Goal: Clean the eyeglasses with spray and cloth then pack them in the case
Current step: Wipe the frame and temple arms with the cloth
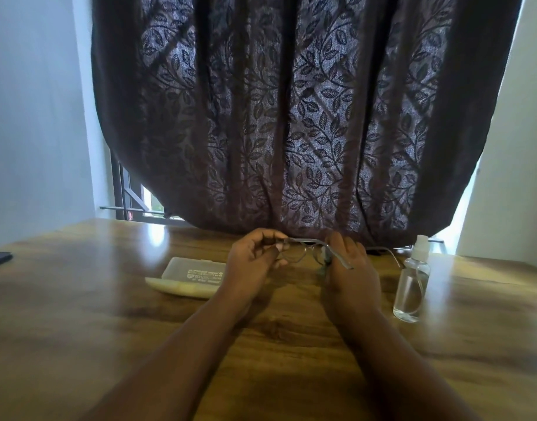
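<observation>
Above the wooden table (79, 299), both hands hold the eyeglasses (303, 253) between them, lifted off the surface. The left hand (255, 259) pinches the frame's left end with curled fingers. The right hand (349, 262) curls round the other side, a bit of grey cloth (325, 262) showing at its fingers; one temple arm juts out past it. The translucent glasses case (188, 276) lies shut just left of the hands. A clear spray bottle (413, 281) stands upright to the right. A dark leaf-patterned curtain (291, 117) hangs behind.
</observation>
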